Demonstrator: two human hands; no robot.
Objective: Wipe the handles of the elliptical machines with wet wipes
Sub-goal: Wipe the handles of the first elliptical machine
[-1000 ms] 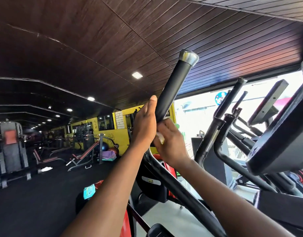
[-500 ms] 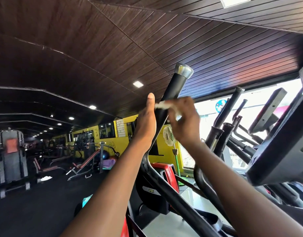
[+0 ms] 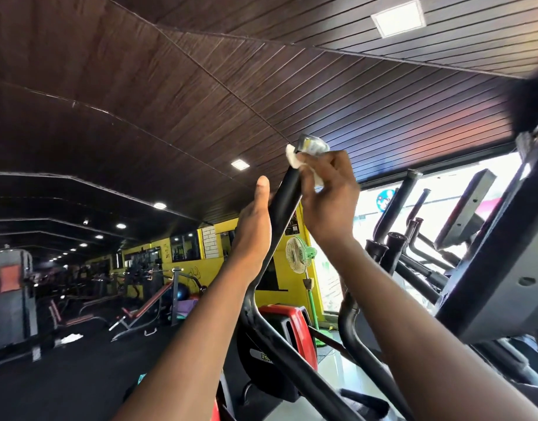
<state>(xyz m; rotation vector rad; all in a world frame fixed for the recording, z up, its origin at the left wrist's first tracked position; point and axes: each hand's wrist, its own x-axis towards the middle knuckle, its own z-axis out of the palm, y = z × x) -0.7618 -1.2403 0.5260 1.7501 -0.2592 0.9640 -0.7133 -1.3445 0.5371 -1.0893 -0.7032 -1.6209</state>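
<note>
A black elliptical handle [image 3: 284, 202] with a silver end cap [image 3: 313, 144] rises at a slant in the middle of the head view. My right hand [image 3: 330, 196] holds a white wet wipe [image 3: 295, 158] curled round the handle just below the cap. Lower on the same handle, my left hand [image 3: 254, 229] grips the bar from the left side with the thumb pointing up. The part of the handle under both hands is hidden.
More black elliptical handles [image 3: 395, 205] and a console [image 3: 465, 208] stand at the right, by a bright window. A large grey console [image 3: 510, 284] sits close at the far right. A green fan [image 3: 299, 255] and weight benches [image 3: 140, 311] lie beyond.
My right hand has slid the wipe up the handle from near my left hand to just below the silver cap. My left hand has kept its grip on the bar.
</note>
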